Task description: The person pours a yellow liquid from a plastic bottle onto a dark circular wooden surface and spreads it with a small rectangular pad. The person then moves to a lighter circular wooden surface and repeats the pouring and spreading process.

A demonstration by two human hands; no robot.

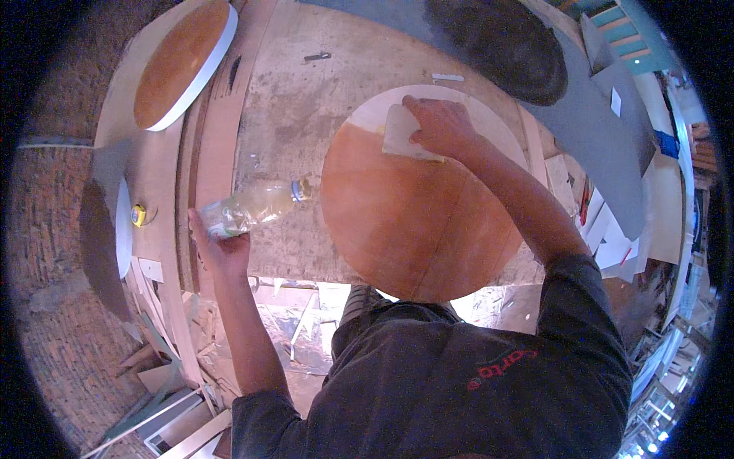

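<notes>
My right hand (440,126) presses a flat, whitish, roughly square pad (405,136) onto the upper part of a round wooden disc (420,222); I cannot tell whether the pad is cloth or a stiff sheet. Most of the disc is orange-brown and looks wet, while a pale band runs along its far edge. My left hand (222,245) grips a clear plastic bottle (252,210) near its base. The bottle is tilted to the right, its blue-ringed neck beside the disc's left edge. Some liquid seems to be inside.
The disc lies on a stained wooden workbench (283,115). An orange-brown round board with a white edge (187,61) is at the far left. Grey sheet with a dark oval (501,46) covers the far right. A yellow tape measure (138,215) lies at the left; offcuts surround the bench.
</notes>
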